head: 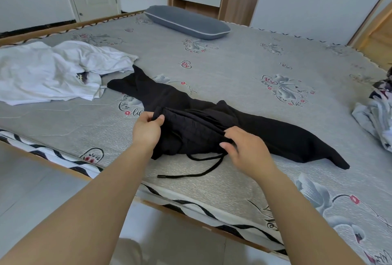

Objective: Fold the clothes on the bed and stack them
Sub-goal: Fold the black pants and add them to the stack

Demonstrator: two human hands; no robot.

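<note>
The loose drawstring (191,169) is trailing on the bed (244,69) just below the fingers, and I judge it is likely to snag or get folded in crooked if the waistband gets lifted, while the two legs, splaying far left and far right, are likely to drag unevenly. The left hand (146,131) is pinching the left corner of the black trousers (212,120) with curled fingers, and the right hand (244,148) is gripping the waistband's right end likewise. Beyond the left fingers, a crumpled white shirt (48,71) is waiting unfolded; far right, another garment (377,114) is lying bunched.
</note>
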